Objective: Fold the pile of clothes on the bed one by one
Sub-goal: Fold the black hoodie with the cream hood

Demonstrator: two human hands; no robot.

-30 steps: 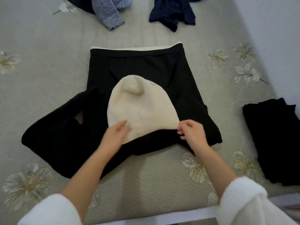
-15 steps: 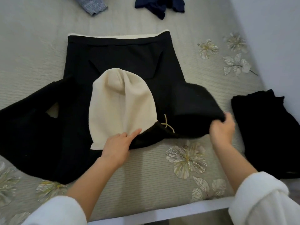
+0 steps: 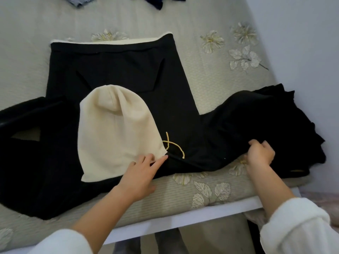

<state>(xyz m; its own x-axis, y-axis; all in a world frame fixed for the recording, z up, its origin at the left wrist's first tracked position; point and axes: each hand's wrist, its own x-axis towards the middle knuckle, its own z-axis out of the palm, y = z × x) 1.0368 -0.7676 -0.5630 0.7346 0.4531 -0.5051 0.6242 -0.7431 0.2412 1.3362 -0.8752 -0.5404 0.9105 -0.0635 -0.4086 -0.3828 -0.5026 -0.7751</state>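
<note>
Since a second ago the right hand (image 3: 260, 153) has left the hood's corner and drawn the black right sleeve (image 3: 244, 114) out to its own side. The left hand (image 3: 139, 173) has stayed at the hood's base.

This garment looks barely begun. The black knitted hooded sweater (image 3: 119, 70) lies spread on the pale green flower-patterned bed (image 3: 216, 191), hem away from the person. Its cream knitted hood (image 3: 113, 132) is laid flat over the body. Neither sleeve is folded in yet, and the body is unfolded.

Well to the left of the left hand, the black left sleeve (image 3: 27, 125) lies slack, running off the frame edge. The left hand is relaxed, its fingers straight, pressing down the hood's near right corner. A thin yellow drawstring (image 3: 174, 145) curls just past its fingertips. The right hand is curled and pinches the near edge of the right sleeve, which stretches between the two hands.

Just beyond the right hand sits a dark folded garment (image 3: 310, 136), probably finished work. Black on black, I cannot tell whether the sleeve touches it.

Far beyond both hands, at the top edge, a grey-blue knitted piece (image 3: 80, 1) and a navy piece (image 3: 157, 2) wait unfolded, so at least two more remain.
</note>
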